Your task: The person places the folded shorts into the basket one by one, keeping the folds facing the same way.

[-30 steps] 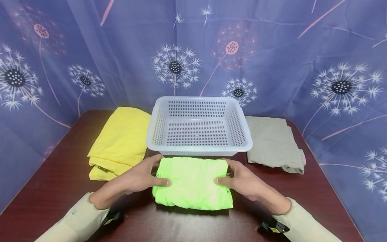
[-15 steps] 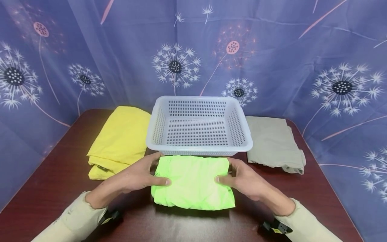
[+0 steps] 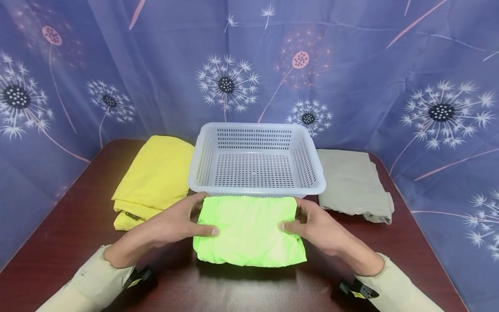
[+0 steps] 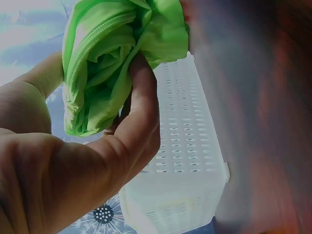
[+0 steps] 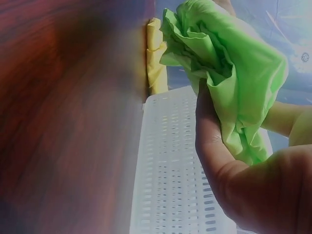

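A bright green folded garment (image 3: 249, 232) hangs a little above the table between both hands, just in front of the basket. My left hand (image 3: 175, 223) pinches its left end, thumb on the near face and fingers behind. At the right end my right hand (image 3: 321, 227) grips it the same way. Rolled layers and a zipper strip show at the green garment's end (image 4: 100, 68) in the left wrist view. The right wrist view shows loose folds of the green garment (image 5: 239, 83) between thumb and fingers. Most fingertips are hidden behind the fabric in the head view.
A white perforated plastic basket (image 3: 257, 191) stands at the back middle with nothing in it. Folded yellow cloth (image 3: 156, 173) lies left of it, folded grey cloth (image 3: 352, 184) right of it. A blue dandelion-print curtain (image 3: 163, 65) surrounds the dark wooden table (image 3: 241, 294).
Both hands have raised the green garment slightly, and its top edge has come up closer to the basket's front rim. The basket and the other cloths have stayed in place.
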`<state>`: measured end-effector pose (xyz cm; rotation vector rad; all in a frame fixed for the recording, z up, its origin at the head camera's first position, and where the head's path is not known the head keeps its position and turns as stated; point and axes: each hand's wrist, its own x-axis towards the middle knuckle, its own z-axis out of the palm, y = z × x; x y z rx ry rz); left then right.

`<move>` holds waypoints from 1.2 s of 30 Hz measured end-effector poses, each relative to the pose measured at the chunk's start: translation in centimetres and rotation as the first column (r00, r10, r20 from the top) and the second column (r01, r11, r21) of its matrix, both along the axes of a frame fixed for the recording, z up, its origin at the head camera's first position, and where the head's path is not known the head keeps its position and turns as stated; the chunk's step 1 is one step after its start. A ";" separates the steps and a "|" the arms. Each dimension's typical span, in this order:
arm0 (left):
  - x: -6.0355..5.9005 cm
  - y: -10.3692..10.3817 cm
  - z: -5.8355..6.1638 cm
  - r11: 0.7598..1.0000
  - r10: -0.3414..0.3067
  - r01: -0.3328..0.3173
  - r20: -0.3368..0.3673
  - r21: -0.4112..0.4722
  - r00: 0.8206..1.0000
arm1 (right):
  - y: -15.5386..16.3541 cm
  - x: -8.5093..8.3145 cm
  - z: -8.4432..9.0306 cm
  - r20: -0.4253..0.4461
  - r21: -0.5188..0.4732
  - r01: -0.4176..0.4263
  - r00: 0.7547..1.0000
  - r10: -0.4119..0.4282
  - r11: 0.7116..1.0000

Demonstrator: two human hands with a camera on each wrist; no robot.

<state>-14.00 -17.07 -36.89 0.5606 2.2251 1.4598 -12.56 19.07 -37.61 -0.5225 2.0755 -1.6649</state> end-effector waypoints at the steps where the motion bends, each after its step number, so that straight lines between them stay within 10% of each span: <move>1: -0.1 0.0 0.0 1.000 -0.004 0.004 -0.005 0.004 1.000 | 0.0 0.0 0.1 -0.004 0.000 0.003 1.000 -0.003 1.000; 14: -0.3 0.3 1.0 0.994 -0.052 0.045 0.064 0.100 0.997 | 0.2 -0.4 1.0 -0.084 0.050 0.058 0.995 -0.054 0.997; 36: -1.3 1.3 2.3 0.978 -0.046 0.013 0.157 0.208 0.987 | 0.4 -1.2 2.4 0.047 -0.087 0.076 0.996 -0.073 0.993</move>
